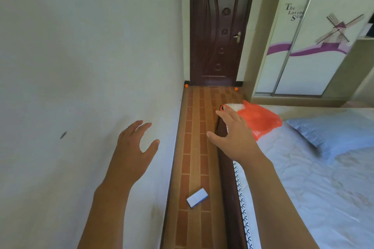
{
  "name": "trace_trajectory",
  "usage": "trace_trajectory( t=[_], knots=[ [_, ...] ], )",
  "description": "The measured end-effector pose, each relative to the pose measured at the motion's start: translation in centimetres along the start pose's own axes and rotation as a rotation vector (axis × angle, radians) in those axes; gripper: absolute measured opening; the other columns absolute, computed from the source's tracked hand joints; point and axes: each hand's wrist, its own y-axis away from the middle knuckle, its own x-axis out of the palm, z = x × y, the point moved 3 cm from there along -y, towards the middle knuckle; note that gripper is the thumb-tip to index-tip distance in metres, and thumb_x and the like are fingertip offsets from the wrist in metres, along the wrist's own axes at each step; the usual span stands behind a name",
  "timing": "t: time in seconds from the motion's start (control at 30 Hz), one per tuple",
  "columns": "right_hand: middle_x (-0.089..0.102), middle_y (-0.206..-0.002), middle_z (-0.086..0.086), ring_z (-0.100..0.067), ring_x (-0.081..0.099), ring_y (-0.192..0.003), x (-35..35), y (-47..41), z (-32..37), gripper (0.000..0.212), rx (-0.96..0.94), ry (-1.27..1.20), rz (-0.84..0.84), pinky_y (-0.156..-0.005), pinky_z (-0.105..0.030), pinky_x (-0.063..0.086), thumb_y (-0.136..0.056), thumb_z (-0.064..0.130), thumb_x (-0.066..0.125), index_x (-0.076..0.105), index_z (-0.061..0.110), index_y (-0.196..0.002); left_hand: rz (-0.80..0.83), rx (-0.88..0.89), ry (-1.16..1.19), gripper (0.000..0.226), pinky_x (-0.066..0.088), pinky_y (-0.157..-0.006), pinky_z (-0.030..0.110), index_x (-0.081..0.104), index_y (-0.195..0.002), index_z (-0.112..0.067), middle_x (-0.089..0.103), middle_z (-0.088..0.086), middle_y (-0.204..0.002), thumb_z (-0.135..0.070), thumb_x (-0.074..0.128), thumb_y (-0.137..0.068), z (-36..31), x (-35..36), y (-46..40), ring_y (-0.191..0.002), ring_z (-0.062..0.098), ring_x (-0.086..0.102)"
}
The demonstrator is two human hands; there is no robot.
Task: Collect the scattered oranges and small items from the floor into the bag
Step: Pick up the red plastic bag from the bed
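Observation:
A red plastic bag (pixel 261 120) lies on the near corner of the bed. My right hand (pixel 234 133) hovers spread just left of it, fingers apart, and may be touching its edge. My left hand (pixel 134 145) is raised in front of the white wall, open and holding nothing. Two small oranges rest at the far end of the floor strip: one orange (pixel 186 86) in the left corner by the wall, another orange (pixel 236 88) at the right of the door. A small white-and-blue box (pixel 197 197) lies on the brick-patterned floor (pixel 194 147) near me.
The floor is a narrow strip between the white wall (pixel 81 66) on the left and the bed (pixel 313 178) on the right. A dark wooden door (pixel 218 26) stands shut at its far end. A pillow (pixel 332 133) lies on the bed, with a sliding wardrobe (pixel 307 56) behind.

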Motion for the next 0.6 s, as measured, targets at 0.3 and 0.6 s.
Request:
trace_trajectory(
  t=[0.3,0.6],
  knots=[
    [0.025,-0.169,0.008,-0.023,0.020,-0.155,0.0,-11.5,-7.5,0.072,0.005,-0.031,0.036,-0.123,-0.055,0.027,-0.091,0.055,0.066,0.040,0.034,-0.155,-0.001,-0.003,-0.069,0.052,0.031,-0.120,0.044,0.050,-0.150,-0.028,0.039,-0.004,-0.161,-0.043,0.059,-0.101,-4.3,7.0,-12.7,-0.151,0.019,0.029],
    [0.026,-0.168,0.010,-0.022,0.019,-0.155,-0.6,-19.3,-14.2,0.072,0.051,-0.062,0.003,-0.122,-0.058,0.027,-0.090,0.058,0.064,0.040,0.036,-0.154,0.015,0.042,-0.218,0.054,0.031,-0.122,0.048,0.051,-0.149,-0.027,0.042,-0.002,-0.160,-0.045,0.060,-0.099,-8.5,12.9,-21.5,-0.151,0.021,0.030]
  ],
)
